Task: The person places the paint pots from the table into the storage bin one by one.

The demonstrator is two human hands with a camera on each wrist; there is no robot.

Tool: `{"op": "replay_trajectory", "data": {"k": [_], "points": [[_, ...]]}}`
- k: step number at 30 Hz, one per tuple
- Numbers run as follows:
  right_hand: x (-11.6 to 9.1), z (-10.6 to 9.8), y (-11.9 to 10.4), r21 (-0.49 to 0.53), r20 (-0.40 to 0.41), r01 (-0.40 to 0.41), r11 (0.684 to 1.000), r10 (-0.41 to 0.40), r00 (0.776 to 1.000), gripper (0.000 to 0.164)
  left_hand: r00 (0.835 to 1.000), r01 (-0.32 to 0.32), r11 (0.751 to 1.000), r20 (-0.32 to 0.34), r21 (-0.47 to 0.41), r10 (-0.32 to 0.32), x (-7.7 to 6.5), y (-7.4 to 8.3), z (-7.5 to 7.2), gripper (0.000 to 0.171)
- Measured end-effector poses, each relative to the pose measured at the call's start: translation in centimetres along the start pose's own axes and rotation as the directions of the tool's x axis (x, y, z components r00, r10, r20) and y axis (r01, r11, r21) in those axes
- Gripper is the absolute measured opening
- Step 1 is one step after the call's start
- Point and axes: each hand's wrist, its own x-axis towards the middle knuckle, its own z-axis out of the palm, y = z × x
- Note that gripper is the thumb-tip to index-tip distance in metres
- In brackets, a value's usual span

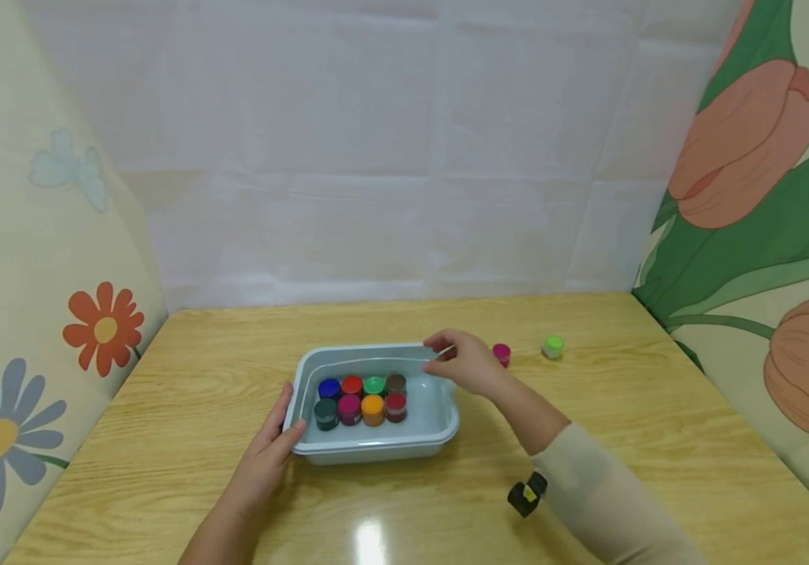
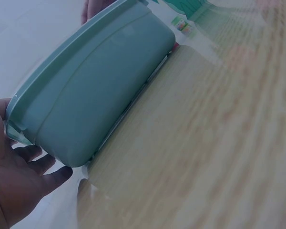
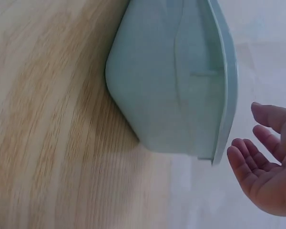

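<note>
A light blue plastic basin (image 1: 418, 451) sits on the table, holding several small paint jars in two rows: blue (image 1: 329, 388), red, green and brown behind, dark green (image 1: 326, 413), magenta, orange (image 1: 372, 410) and dark red in front. My left hand (image 1: 267, 443) grips the basin's left end, thumb over the rim and fingers against the outer wall; the left wrist view shows these fingers (image 2: 52, 171) under the rim. Over the basin's far right corner hovers my right hand (image 1: 471, 362). In the right wrist view this hand (image 3: 271, 167) has loosely bent fingers with nothing between them.
Beyond the right hand, a magenta jar (image 1: 501, 354) stands partly hidden, with a light green jar (image 1: 552, 347) farther right. A black device with a yellow mark (image 1: 527, 494) is by the right sleeve. White cloth (image 1: 390, 196) hangs behind the table.
</note>
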Motion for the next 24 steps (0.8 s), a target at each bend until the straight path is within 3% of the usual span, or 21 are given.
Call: {"op": "replay_trajectory", "data": {"k": [7,14,19,24], "points": [[0.1,-1.8,2.0,0.033,-0.107,-0.025,0.999,0.029,0.994,0.040,1.000,-0.002,1.000,0.002,0.012,0.002,0.0,0.0,0.0,0.068],[0.5,-3.2,5.2,0.061,-0.237,-0.057,0.996,0.070,0.969,0.042,1.000,-0.008,1.000,0.006,0.003,0.008,0.1,-0.1,-0.1,0.069],[1.1,-3.8,7.5,0.194,-0.251,-0.114,0.974,0.161,0.954,0.046,1.000,-0.010,1.000,0.004,0.001,0.010,0.2,-0.1,-0.1,0.069],[1.1,-4.3,9.3,0.153,-0.287,-0.151,0.977,0.190,0.939,0.051,1.000,-0.006,1.000,0.007,0.004,0.006,0.1,-0.1,-0.1,0.069]]}}
